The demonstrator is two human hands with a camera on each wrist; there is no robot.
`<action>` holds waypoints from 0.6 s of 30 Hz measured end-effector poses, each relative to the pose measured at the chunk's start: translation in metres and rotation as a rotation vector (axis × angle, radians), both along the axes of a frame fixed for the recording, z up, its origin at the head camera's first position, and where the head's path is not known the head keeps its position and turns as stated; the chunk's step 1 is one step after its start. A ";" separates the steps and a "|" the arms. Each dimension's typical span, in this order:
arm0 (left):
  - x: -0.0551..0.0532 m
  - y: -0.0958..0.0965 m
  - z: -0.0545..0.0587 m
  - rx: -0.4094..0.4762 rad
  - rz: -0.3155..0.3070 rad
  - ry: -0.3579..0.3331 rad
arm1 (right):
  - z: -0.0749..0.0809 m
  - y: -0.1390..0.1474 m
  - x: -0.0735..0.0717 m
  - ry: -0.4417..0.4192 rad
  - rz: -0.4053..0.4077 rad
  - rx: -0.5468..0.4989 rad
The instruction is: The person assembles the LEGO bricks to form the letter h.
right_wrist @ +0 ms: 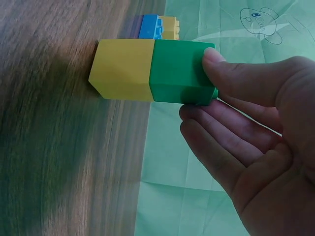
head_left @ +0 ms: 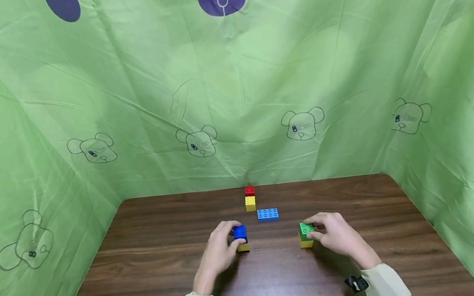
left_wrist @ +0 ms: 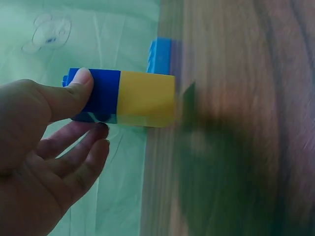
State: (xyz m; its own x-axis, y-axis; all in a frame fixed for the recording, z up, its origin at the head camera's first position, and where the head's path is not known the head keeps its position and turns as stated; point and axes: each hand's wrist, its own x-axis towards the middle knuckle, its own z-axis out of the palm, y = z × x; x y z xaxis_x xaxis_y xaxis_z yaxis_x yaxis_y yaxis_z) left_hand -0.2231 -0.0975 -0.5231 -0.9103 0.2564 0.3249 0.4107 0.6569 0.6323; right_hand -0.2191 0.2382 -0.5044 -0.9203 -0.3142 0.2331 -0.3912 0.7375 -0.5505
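Observation:
My left hand (head_left: 218, 253) pinches a dark blue brick (head_left: 240, 231) between thumb and fingers. That brick is joined on top of a yellow brick (left_wrist: 146, 98), and the pair is upright. Whether its base touches the table I cannot tell. On the other side, my right hand (head_left: 335, 234) pinches a green brick (head_left: 306, 231) with thumb and fingers. Under it is another yellow brick (right_wrist: 123, 69), apparently standing on the table. In the head view a gap of bare wood separates the two stacks.
Behind the hands lies a light blue brick (head_left: 268, 214), wider than the others. Farther back are a yellow brick (head_left: 250, 203) and a red brick (head_left: 249, 191), near the far edge of the wooden table (head_left: 162, 226). A green printed sheet (head_left: 228, 80) surrounds the back and sides.

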 end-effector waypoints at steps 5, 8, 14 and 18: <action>0.004 0.010 -0.003 -0.017 -0.029 -0.009 | 0.001 -0.001 0.001 -0.001 -0.004 0.021; 0.006 0.013 -0.007 -0.030 -0.019 0.006 | 0.002 -0.003 0.001 0.004 -0.009 0.035; 0.009 0.016 -0.012 -0.035 0.001 0.055 | 0.007 -0.006 0.003 -0.029 -0.038 0.098; 0.010 0.018 -0.013 -0.066 0.016 0.044 | 0.014 -0.010 0.006 -0.042 -0.047 0.187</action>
